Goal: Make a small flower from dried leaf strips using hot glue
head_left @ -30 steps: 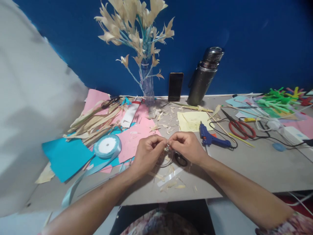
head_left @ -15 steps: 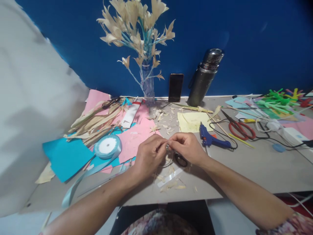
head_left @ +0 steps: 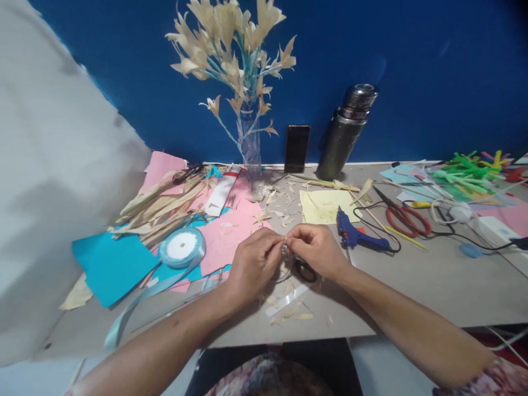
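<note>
My left hand [head_left: 256,259] and my right hand [head_left: 318,252] meet over the middle of the table, fingertips almost touching. Both are closed in a pinch. A small shiny metallic piece [head_left: 284,248] shows between the fingertips; what else they grip is too small to make out. Below it hang or lie thin pale loops [head_left: 282,273], partly covered by my left hand. A dark ring-shaped thing [head_left: 305,270] sits under my right hand, partly hidden. On the table beneath lie a clear strip [head_left: 287,300] and scraps of dried husk [head_left: 304,317].
Left: a ribbon roll [head_left: 181,247], dried husks [head_left: 165,212], blue paper [head_left: 113,264] and pink paper. Behind: husk flowers in a clear bottle [head_left: 249,146], a phone [head_left: 297,148], a flask [head_left: 344,135]. Right: a blue glue gun [head_left: 361,237], red-handled scissors [head_left: 406,217], cables, green pipe cleaners [head_left: 464,176].
Both hands stay pinched together in nearly the same place, with only a slight shift of the fingertips. The objects on the table have not moved.
</note>
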`<state>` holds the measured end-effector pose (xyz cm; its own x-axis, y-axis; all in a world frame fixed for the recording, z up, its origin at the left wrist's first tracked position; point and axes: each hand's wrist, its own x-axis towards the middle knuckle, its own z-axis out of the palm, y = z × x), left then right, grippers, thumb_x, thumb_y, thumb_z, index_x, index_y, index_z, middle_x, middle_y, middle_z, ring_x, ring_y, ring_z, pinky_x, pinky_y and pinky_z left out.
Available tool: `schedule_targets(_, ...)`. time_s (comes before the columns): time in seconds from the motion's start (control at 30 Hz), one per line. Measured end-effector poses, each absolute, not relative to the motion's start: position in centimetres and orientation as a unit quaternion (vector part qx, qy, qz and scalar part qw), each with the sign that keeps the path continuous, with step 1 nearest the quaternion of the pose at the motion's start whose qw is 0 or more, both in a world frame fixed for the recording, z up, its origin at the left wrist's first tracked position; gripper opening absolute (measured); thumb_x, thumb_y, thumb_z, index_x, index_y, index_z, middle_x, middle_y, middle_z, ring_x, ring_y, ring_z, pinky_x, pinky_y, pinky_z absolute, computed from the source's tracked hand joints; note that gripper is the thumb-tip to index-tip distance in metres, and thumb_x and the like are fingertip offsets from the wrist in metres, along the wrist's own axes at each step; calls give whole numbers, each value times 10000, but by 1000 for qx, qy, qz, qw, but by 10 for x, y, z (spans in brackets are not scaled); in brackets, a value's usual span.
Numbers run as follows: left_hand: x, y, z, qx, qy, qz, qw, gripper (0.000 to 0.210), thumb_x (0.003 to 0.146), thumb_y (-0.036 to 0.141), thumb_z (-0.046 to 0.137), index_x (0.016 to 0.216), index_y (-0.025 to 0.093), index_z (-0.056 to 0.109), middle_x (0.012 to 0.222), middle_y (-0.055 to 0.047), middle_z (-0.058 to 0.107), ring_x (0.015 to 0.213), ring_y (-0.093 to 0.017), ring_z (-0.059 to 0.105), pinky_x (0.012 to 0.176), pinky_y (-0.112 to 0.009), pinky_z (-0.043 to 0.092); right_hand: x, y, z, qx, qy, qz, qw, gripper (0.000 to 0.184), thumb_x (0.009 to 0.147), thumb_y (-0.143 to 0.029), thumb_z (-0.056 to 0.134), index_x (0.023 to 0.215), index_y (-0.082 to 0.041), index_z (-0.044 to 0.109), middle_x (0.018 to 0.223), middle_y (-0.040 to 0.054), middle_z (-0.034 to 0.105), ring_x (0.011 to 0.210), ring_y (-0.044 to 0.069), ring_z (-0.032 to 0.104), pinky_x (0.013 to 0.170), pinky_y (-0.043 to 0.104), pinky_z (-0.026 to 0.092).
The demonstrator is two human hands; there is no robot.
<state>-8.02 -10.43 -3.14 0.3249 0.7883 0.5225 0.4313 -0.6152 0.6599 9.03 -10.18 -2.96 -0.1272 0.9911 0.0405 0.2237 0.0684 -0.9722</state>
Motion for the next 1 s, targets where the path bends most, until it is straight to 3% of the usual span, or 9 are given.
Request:
schedule_targets(0.73, -79, -104, -31, 768, 405, 442, 224, 158, 883, 141, 589, 830, 172, 735, 764, -45, 709, 697, -138, 653, 652, -242, 501, 87, -104, -29, -504, -618, 421, 432, 63, 708, -209, 572, 658, -175, 593, 578, -37, 540, 540, 105, 463, 512, 213, 374)
schedule_targets(1.0, -77, -107, -24, 729, 424, 434, 317, 178, 896, 178, 581, 803, 166, 732, 755, -40, 722, 672, -133, 653, 642, -240, 503, 86, -107, -24, -515, -653, 337, 441, 99, 713, -174, 543, 616, -191, 550, 539, -44, 508, 520, 105, 432, 513, 218, 349)
